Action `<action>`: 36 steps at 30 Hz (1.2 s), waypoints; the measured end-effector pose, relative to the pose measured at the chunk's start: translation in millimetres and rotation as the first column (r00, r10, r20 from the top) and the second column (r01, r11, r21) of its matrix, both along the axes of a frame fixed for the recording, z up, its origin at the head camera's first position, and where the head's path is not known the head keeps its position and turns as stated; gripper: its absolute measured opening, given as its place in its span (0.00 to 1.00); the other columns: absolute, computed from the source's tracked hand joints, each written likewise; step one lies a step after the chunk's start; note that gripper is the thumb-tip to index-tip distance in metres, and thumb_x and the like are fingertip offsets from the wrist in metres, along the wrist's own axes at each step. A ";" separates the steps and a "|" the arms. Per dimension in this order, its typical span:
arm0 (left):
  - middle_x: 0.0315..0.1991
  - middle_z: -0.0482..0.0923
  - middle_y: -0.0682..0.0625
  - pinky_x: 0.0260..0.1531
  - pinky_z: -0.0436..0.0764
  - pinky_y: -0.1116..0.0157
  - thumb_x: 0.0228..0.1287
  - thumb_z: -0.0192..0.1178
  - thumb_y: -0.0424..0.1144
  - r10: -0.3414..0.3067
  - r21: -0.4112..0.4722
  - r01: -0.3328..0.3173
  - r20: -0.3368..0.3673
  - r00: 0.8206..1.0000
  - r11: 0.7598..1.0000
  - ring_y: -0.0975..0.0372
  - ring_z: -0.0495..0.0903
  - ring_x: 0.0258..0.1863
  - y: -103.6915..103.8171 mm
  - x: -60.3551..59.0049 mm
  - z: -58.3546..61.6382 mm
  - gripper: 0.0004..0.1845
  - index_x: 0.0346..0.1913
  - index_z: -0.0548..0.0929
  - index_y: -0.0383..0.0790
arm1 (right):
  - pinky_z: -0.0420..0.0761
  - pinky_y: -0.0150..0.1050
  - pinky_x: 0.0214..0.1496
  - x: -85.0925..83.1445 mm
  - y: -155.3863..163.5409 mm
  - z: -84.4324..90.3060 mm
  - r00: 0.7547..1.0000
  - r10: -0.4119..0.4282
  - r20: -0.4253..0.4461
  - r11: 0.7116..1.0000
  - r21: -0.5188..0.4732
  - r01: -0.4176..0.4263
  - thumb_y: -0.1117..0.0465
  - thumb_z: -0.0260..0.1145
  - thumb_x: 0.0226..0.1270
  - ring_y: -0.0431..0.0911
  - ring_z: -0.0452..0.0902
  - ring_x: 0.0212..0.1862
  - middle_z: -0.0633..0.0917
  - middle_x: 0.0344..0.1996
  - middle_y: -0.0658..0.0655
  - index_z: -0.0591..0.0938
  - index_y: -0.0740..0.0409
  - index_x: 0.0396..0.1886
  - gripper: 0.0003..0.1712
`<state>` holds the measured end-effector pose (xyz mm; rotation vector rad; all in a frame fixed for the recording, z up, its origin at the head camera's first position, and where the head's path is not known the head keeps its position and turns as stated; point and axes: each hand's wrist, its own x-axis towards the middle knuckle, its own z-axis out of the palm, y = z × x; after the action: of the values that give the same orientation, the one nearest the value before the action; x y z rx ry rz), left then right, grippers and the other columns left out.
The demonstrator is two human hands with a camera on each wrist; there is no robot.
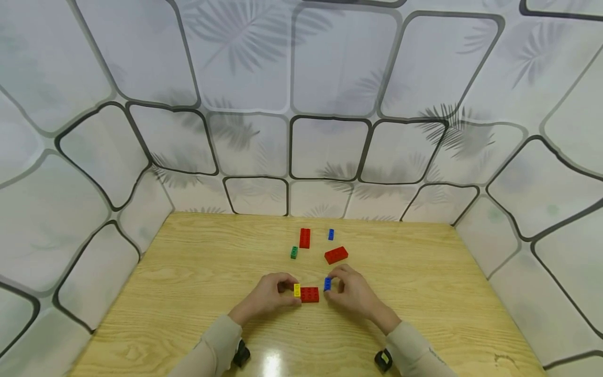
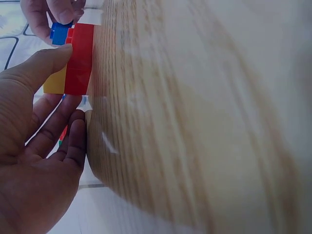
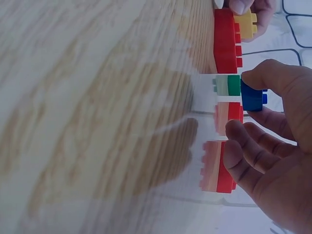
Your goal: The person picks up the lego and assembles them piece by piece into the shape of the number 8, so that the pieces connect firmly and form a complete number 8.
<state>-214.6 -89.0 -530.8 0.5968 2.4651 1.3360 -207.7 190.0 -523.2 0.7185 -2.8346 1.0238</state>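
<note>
A red toy brick (image 1: 310, 295) lies on the table in front of me, studs up, with a small yellow brick (image 1: 297, 290) on top of its left end. My left hand (image 1: 270, 296) grips this pair at that end, its thumb on the near side and fingers behind. Just right of the red brick, my right hand (image 1: 350, 290) pinches a small blue brick (image 3: 252, 95) between thumb and index finger. In the right wrist view the blue brick is raised off the wood, studs facing up. The left wrist view shows it beyond the red brick's far end.
Farther back on the wooden table (image 1: 212, 251) lie a small green brick (image 1: 294, 253), an upright-lying red brick (image 1: 304, 238), a slanted red brick (image 1: 336, 255) and another small blue brick (image 1: 331, 234). Patterned white cloth walls (image 1: 330, 146) enclose the table at back and sides.
</note>
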 end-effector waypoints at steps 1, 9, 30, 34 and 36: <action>0.47 0.86 0.53 0.49 0.80 0.63 0.62 0.78 0.45 0.000 0.000 0.000 0.000 1.000 1.000 0.60 0.80 0.46 0.1 -0.1 -0.1 0.21 0.55 0.87 0.41 | 0.77 0.29 0.34 0.2 -0.3 0.6 1.000 0.009 -0.001 1.000 -0.004 -0.009 0.61 0.78 0.63 0.41 0.77 0.33 0.84 0.49 0.55 0.86 0.61 0.50 0.18; 0.47 0.86 0.52 0.49 0.80 0.63 0.62 0.78 0.45 0.002 -0.001 -0.002 -0.003 1.000 1.000 0.60 0.80 0.47 -0.1 -0.2 -0.3 0.21 0.55 0.87 0.41 | 0.79 0.29 0.35 1.0 -3.5 3.5 0.997 0.069 0.046 0.998 0.001 -0.069 0.59 0.78 0.66 0.39 0.76 0.35 0.82 0.50 0.52 0.86 0.58 0.52 0.17; 0.45 0.85 0.53 0.45 0.79 0.67 0.62 0.78 0.45 -0.001 -0.007 0.001 -0.035 0.999 1.000 0.61 0.79 0.44 -0.7 0.3 -1.6 0.21 0.54 0.87 0.42 | 0.78 0.29 0.37 0.1 -12.3 1.5 0.988 0.125 0.094 0.992 0.020 -0.127 0.57 0.77 0.67 0.39 0.76 0.36 0.82 0.48 0.50 0.87 0.56 0.54 0.18; 0.45 0.85 0.53 0.44 0.78 0.67 0.62 0.78 0.45 -0.002 -0.004 0.002 -0.037 0.999 1.000 0.61 0.79 0.44 -0.7 0.2 -1.7 0.21 0.54 0.87 0.42 | 0.78 0.29 0.37 0.1 -13.6 1.1 0.988 0.129 0.089 0.991 0.031 -0.132 0.58 0.77 0.67 0.37 0.75 0.36 0.83 0.47 0.49 0.86 0.56 0.54 0.18; 0.45 0.85 0.53 0.44 0.78 0.67 0.62 0.78 0.45 -0.002 -0.003 0.002 -0.037 0.999 1.000 0.60 0.79 0.44 -0.8 0.1 -2.0 0.20 0.54 0.87 0.42 | 0.78 0.29 0.37 0.4 -14.4 1.1 0.987 0.131 0.089 0.990 0.034 -0.134 0.58 0.77 0.67 0.37 0.75 0.36 0.83 0.46 0.50 0.86 0.56 0.54 0.18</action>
<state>-214.5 -89.7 -532.8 0.6291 2.4949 1.3323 -207.3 175.6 -522.0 0.8994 -2.9224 1.0436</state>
